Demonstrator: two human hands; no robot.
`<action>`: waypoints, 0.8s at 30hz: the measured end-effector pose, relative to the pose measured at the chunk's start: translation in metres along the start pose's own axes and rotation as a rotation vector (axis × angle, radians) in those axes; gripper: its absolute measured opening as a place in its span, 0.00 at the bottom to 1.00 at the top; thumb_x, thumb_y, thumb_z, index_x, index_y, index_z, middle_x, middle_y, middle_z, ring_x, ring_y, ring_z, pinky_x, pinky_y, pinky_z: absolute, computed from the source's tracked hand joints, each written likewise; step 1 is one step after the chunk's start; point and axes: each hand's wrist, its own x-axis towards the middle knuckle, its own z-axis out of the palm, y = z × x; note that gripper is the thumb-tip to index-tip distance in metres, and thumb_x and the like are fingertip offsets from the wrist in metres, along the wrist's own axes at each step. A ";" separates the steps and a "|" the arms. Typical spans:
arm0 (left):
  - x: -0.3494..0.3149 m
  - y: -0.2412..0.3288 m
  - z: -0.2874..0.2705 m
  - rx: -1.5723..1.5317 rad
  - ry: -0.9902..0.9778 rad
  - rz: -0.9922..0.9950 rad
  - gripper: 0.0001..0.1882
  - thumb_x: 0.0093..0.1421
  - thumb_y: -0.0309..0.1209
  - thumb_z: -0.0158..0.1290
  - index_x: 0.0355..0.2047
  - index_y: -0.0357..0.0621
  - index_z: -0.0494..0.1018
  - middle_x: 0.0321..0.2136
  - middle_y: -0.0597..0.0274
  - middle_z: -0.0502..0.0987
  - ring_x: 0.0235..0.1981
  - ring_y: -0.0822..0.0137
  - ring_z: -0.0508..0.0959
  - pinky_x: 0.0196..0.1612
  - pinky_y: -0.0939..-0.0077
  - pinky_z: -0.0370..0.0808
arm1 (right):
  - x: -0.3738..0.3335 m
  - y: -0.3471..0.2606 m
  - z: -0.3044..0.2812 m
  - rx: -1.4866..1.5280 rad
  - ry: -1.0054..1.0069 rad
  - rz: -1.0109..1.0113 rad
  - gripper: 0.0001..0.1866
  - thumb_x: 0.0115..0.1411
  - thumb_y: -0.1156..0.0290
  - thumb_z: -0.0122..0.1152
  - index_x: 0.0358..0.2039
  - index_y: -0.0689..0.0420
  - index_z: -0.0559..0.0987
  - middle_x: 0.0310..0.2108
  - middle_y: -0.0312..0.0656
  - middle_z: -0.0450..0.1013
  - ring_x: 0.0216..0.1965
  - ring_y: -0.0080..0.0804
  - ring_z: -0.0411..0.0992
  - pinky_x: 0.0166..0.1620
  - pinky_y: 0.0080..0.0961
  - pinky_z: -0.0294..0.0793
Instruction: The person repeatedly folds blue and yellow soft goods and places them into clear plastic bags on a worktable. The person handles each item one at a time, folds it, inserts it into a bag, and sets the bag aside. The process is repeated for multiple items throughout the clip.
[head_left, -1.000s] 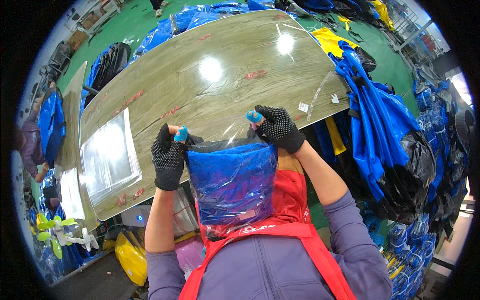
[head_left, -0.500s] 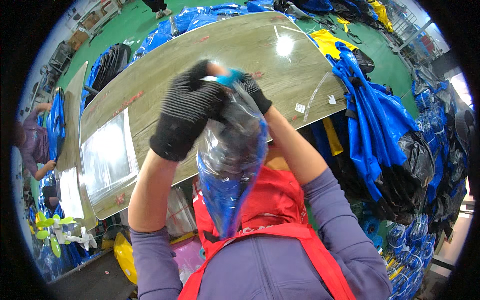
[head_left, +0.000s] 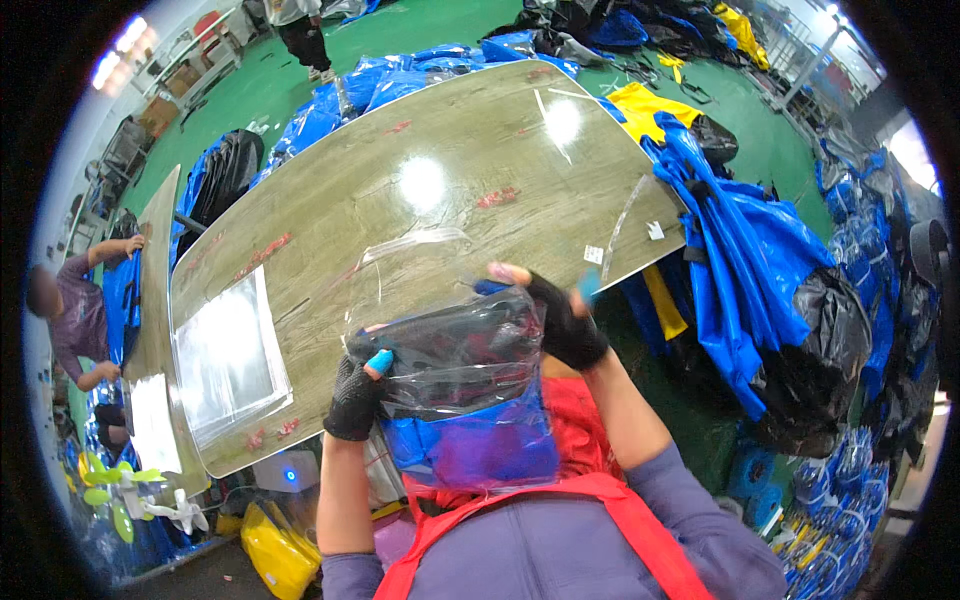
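A clear plastic bag with a folded black and blue sheet-like item inside is held upright in front of my chest. My left hand, in a black fingerless glove with blue tape on the thumb, is closed on the bag's left edge. The bag's loose clear top stands out over the table. At the upper right corner of the bag is my right hand, gloved the same way. Its fingers are spread and partly blurred, one tipped with blue tape.
The wood-pattern table carries a stack of flat clear bags at its left. Blue and black items hang over the right edge, near yellow material. Blue packs lie beyond. Another person works at a side table.
The bag has gone from bunched at its top to spread flat and lower. My right hand has let go of the gathered top and moved right; my left hand has shifted to the side edge.
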 end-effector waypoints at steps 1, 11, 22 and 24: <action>-0.004 0.000 0.000 0.002 0.101 0.055 0.27 0.53 0.39 0.58 0.49 0.36 0.69 0.37 0.65 0.74 0.38 0.72 0.73 0.45 0.78 0.70 | -0.010 -0.002 0.001 -0.209 -0.019 -0.016 0.29 0.57 0.60 0.64 0.53 0.62 0.67 0.51 0.46 0.69 0.49 0.30 0.70 0.53 0.29 0.70; 0.007 0.015 0.019 0.024 0.250 0.049 0.11 0.59 0.37 0.54 0.30 0.41 0.75 0.22 0.72 0.70 0.24 0.78 0.68 0.29 0.83 0.63 | 0.008 -0.015 -0.007 -0.993 0.260 -0.022 0.14 0.59 0.63 0.60 0.31 0.64 0.80 0.19 0.34 0.72 0.23 0.18 0.67 0.29 0.21 0.68; -0.021 0.068 0.035 0.296 0.226 0.045 0.21 0.64 0.45 0.48 0.41 0.36 0.75 0.38 0.60 0.78 0.38 0.70 0.75 0.43 0.78 0.70 | 0.010 -0.031 0.054 -0.955 0.263 -0.291 0.17 0.65 0.63 0.53 0.38 0.66 0.80 0.35 0.43 0.79 0.38 0.27 0.75 0.44 0.23 0.71; -0.032 0.083 0.035 0.090 0.328 0.267 0.21 0.65 0.46 0.47 0.35 0.39 0.75 0.30 0.64 0.75 0.28 0.73 0.71 0.35 0.79 0.67 | 0.005 -0.048 0.075 -0.872 0.315 -0.262 0.17 0.66 0.63 0.52 0.38 0.65 0.80 0.35 0.44 0.79 0.40 0.29 0.76 0.46 0.25 0.71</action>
